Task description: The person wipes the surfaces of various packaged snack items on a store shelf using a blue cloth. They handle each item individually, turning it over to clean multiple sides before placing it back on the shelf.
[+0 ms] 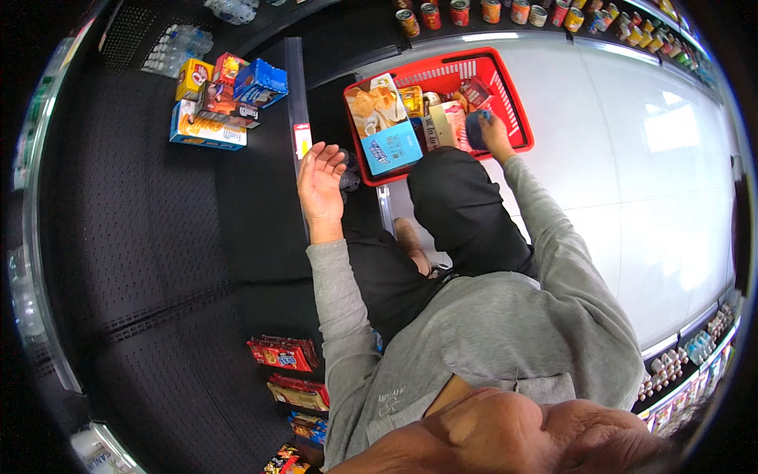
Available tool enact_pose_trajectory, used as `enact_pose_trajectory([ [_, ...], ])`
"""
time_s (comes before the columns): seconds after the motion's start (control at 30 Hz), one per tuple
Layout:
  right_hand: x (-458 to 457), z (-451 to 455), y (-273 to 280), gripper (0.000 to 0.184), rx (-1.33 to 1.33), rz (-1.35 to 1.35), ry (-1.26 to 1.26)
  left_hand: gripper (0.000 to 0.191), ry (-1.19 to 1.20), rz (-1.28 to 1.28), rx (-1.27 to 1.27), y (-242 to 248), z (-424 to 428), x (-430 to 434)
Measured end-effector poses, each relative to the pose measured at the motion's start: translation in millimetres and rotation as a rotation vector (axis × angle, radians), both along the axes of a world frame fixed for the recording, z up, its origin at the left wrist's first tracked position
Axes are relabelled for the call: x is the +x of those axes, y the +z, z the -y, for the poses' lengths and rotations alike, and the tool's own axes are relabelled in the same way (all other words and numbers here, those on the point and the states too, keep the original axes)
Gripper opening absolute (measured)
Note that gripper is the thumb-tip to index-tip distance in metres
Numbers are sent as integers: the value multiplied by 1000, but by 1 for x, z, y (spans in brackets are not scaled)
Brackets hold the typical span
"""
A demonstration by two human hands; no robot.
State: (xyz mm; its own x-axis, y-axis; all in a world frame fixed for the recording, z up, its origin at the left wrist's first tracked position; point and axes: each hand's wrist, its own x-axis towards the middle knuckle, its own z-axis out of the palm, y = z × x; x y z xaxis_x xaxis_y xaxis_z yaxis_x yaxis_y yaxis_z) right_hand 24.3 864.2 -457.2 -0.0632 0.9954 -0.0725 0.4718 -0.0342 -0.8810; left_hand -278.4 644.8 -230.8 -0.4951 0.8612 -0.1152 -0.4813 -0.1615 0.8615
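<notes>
My left hand [320, 185] is raised palm up over the front edge of a black shelf, fingers spread and slightly curled, holding nothing. At the right, my right hand [496, 136] grips a dark blue object [475, 130] over the near side of a red plastic shopping basket [512, 112]; what kind of object it is I cannot tell. Inside the basket stand a large box with a food picture and light blue end [391, 148], a yellow package [411, 102], a cream and pink box [448, 123] and a dark red package [476, 93].
Several snack boxes [222, 103] are stacked on the black shelf [254, 195] at left, near bottled water [183, 46]. Red snack packets [284, 354] stand lower down. Cans [459, 13] line a shelf beyond the basket. Pale floor tiles [598, 136] extend to the right.
</notes>
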Motion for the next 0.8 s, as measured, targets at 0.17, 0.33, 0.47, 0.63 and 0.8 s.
enact_pose_trajectory([
  [0.17, -34, -11, 112, 31, -288, -744, 52, 25, 217, -122, -11, 8, -6, 6],
  [0.33, -77, 37, 224, 39, -297, -1163, 469, 25, 535, -370, -57, 19, -16, -28],
  [0.47, -86, 84, 244, 31, -19, -670, 747, 43, 847, -589, -86, 27, -22, -98],
  [0.63, -80, 102, 244, 32, 150, -252, 1079, 64, 992, -871, -377, 43, -36, -201],
  [0.8, -91, 100, 251, 32, 154, -204, 1119, 71, 1029, -910, -473, 47, -68, -271],
])
